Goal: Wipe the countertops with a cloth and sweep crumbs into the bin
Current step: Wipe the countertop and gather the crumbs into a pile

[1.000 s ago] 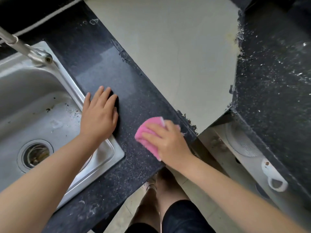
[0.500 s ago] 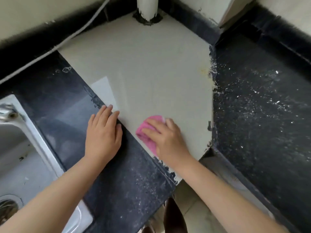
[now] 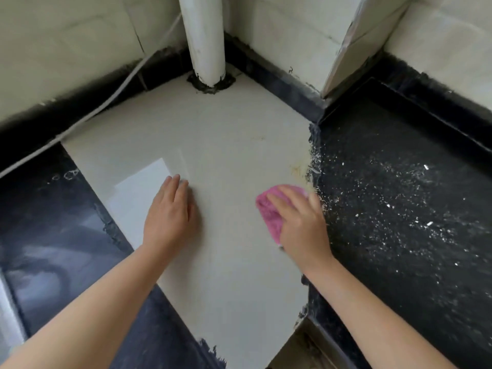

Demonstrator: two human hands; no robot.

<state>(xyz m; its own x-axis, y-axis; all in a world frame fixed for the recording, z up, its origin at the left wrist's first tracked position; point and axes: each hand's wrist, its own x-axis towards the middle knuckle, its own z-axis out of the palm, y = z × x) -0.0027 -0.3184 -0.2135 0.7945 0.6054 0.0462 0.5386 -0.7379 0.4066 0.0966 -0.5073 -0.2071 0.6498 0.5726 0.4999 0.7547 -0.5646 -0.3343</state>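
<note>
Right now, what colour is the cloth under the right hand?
Pink; the cloth shows best in the head view, under the right hand.

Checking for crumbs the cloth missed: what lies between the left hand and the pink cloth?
In the head view, only bare pale countertop separates the left hand from the pink cloth; no crumbs show there.

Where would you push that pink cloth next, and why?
Probably rightward, onto the black speckled countertop. The right hand presses the pink cloth flat on the pale corner slab, right at the seam, and white crumbs lie scattered just beyond it.
</note>
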